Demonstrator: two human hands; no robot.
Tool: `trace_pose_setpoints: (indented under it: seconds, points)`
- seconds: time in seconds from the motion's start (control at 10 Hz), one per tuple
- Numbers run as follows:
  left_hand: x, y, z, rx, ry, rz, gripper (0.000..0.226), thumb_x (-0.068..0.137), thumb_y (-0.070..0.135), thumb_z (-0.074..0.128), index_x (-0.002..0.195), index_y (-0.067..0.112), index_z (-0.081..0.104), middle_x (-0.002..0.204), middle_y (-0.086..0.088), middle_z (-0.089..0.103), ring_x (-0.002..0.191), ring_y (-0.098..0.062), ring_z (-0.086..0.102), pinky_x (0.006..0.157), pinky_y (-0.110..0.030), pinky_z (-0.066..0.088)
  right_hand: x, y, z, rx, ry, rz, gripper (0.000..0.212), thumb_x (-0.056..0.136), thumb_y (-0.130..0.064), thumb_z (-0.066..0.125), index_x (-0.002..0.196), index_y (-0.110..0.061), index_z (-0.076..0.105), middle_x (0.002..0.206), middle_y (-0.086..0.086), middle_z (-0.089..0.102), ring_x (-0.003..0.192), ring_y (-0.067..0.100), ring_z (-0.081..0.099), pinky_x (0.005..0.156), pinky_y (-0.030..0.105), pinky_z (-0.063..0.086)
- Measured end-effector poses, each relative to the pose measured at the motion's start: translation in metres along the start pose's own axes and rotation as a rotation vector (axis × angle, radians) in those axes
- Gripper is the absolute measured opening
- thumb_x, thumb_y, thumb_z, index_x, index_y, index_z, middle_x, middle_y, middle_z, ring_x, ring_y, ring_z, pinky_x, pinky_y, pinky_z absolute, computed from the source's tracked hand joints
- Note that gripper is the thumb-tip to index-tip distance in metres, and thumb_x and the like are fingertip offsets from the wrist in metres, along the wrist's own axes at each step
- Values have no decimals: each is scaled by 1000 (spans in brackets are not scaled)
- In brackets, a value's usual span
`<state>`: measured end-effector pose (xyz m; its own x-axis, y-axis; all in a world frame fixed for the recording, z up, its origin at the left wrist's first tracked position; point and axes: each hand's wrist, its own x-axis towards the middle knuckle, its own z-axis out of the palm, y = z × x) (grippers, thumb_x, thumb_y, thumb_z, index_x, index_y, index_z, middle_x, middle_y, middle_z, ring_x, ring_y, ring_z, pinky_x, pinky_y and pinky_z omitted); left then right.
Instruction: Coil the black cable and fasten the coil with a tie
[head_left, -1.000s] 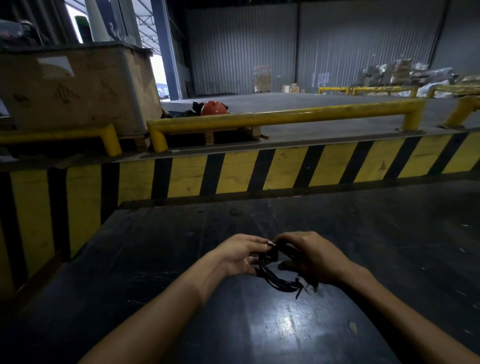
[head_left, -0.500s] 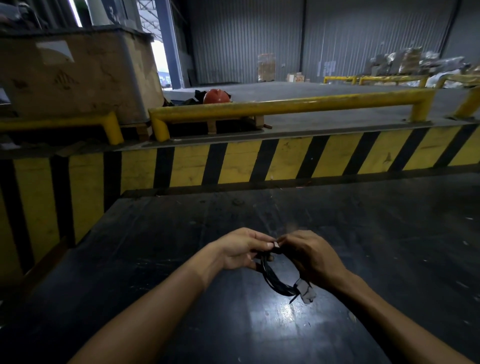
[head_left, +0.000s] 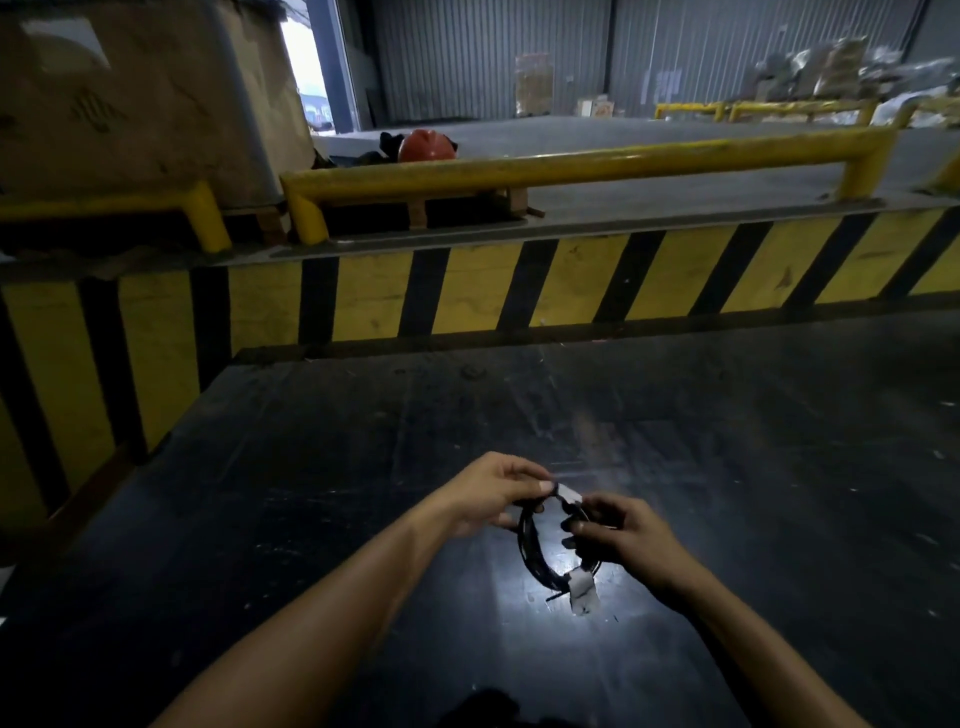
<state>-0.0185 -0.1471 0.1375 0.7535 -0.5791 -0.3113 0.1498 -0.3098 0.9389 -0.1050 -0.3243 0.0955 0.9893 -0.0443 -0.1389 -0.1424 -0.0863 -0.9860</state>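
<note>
Black cable (head_left: 531, 551) (tie unclear) between hands

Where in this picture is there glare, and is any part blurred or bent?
Head view: glare on the dark table beneath the cable coil; daylight burns out the doorway; the yellow rail bows from the wide lens; far boxes look soft.

Both hands, left hand (head_left: 491, 496) and right hand (head_left: 626, 535), grip coiled black cable (head_left: 532, 558) above dark table (head_left: 311, 467).
</note>
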Motion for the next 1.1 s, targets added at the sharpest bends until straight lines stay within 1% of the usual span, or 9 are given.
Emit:
trace_pose_setpoints:
  seconds: [0.1,0.3,0.4,0.5,0.6,0.7,0.9,1.0,1.1]
  points:
    - [10,-31,8,-118,48,-75,30,84,16,70,111,7,65,109,-10,68,95,-16,66,75,-33,59,15,25,0,63,151,61,13,86,3,60,89,-10,64,86,16,69,73,20,73,58,28,55]
    - [41,-95,22,-158,118,-307,33,86,5,64,116,-6,58,99,-19,67,74,-22,69,61,-32,61,43,92,6,-74,312,202,10,81,-10,67,83,-18,60,86,13,72,76,25,73,79,52,58]
    - [59,-118,24,-140,170,-393,34,86,0,61,119,-4,55,98,-18,65,69,-20,66,57,-28,60,55,115,10,-227,302,250,14,80,-14,68,93,-14,65,94,12,72,84,25,70,84,47,56]
    - [75,-134,26,-123,201,-452,33,87,0,60,119,-2,54,107,-20,65,76,-21,66,51,-26,58,64,120,12,-369,225,291,28,82,-12,64,110,-9,63,107,12,71,93,26,67,86,36,53]
    - [89,-145,26,-101,220,-477,34,86,2,61,120,1,54,110,-17,64,81,-20,65,55,-27,58,73,125,12,-473,185,324,36,83,-12,63,118,-9,58,113,13,69,102,29,65,92,36,51]
    - [97,-147,25,-90,209,-482,32,87,1,60,118,3,54,99,-8,60,74,-13,61,58,-26,57,80,129,11,-510,168,347,44,82,-10,62,125,-7,52,119,16,66,109,31,62,95,39,49]
    - [99,-151,18,-104,177,-504,48,89,10,60,134,12,45,122,-8,54,90,-16,56,62,-28,53,80,119,15,-546,116,352,42,82,-11,62,122,-9,52,119,14,65,107,30,61,92,37,49]
    - [89,-149,14,-111,181,-474,58,88,18,63,140,18,39,137,-9,48,110,-22,55,74,-31,54,76,109,18,-558,77,368,50,83,-14,64,129,-7,47,129,15,58,115,29,57,96,36,46]
    - [70,-145,10,-118,213,-428,53,88,21,63,137,19,43,126,-5,53,106,-20,58,79,-31,52,74,97,15,-457,126,311,45,83,-17,66,125,-9,52,130,15,56,114,27,57,95,37,47]
